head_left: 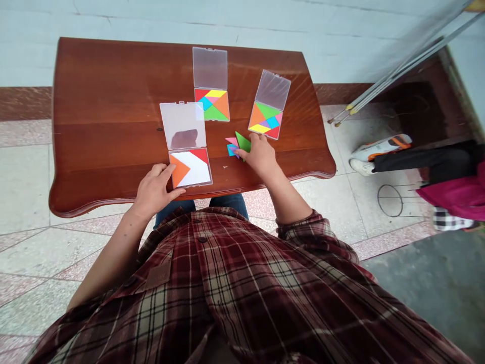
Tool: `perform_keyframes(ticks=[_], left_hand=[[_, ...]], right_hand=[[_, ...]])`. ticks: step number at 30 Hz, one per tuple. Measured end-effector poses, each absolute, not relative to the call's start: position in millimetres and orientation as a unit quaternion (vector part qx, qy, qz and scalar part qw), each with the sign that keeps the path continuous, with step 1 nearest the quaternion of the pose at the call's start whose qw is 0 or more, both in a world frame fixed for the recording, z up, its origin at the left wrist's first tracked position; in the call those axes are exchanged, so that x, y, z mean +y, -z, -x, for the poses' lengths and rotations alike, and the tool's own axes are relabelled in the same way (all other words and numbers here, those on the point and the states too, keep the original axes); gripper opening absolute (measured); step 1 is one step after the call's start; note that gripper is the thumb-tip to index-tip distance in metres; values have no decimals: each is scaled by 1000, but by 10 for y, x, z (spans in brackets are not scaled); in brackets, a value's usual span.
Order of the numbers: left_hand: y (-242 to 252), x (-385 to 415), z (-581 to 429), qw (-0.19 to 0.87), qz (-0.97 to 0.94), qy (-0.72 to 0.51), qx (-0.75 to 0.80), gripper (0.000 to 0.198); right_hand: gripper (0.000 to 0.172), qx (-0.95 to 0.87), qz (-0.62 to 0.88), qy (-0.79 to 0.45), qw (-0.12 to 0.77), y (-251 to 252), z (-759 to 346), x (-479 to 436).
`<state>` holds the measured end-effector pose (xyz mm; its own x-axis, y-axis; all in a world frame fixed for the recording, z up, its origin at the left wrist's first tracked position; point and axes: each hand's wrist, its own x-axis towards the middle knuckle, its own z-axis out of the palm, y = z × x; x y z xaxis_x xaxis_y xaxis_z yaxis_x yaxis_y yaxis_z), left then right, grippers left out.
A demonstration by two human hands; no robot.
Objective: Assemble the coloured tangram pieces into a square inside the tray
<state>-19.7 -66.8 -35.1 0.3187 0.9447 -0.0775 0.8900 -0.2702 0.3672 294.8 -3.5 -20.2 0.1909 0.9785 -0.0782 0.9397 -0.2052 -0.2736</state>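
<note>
The nearest clear plastic tangram case (190, 184) lies with its lid up, holding an orange triangle (179, 171) and a red piece (200, 154) on a white base. My left hand (153, 188) grips its lower left corner, thumb along the front edge and a fingertip by the orange triangle. To the right is a small group of loose tangram pieces: a green triangle (241, 141), a pink piece (231, 141), a blue piece (230, 150) and a purple bit by my thumb. My right hand (260, 155) closes over the green triangle, partly hiding it.
Two more opened tangram cases, one at the back (212, 120) and one at the right (279, 132), hold filled colour patterns on the wooden table (113, 121). Crutches (373, 91) lean at the right wall. A person's leg (401, 164) and a wire frame (390, 200) are beyond.
</note>
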Motion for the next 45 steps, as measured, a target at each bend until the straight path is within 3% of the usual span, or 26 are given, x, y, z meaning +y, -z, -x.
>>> perform_keyframes(ticks=[2,7,15,22,24,32,40,45], left_hand=[[330,-666,174,171,-791,-75,583,71],[330,-633,155,171,-786,-91,588,70],[445,-660,160,145,-784,-143,586,61],[492,-693,167,148,-781,-173,582,59],[486,-688,171,155,-779,-172,583,59],[492,-676,189,166,-777,-180,579,61],[512,-676,203,173,-783,-191,566,63],[514,-679,195,171,-783,-194,566,62]], right_hand=[[53,-624,767,-131,73,252,-2997,58],[31,-635,744,-189,87,364,-3155,236],[36,-553,764,-291,162,389,-3351,261],[7,-542,710,-355,275,198,-3316,118],[7,-580,674,-361,280,79,-3216,66],[22,-769,471,-423,91,-131,-2358,9],[26,-840,417,-347,-17,-162,-1984,144],[28,-838,429,-336,-30,-137,-1895,145]])
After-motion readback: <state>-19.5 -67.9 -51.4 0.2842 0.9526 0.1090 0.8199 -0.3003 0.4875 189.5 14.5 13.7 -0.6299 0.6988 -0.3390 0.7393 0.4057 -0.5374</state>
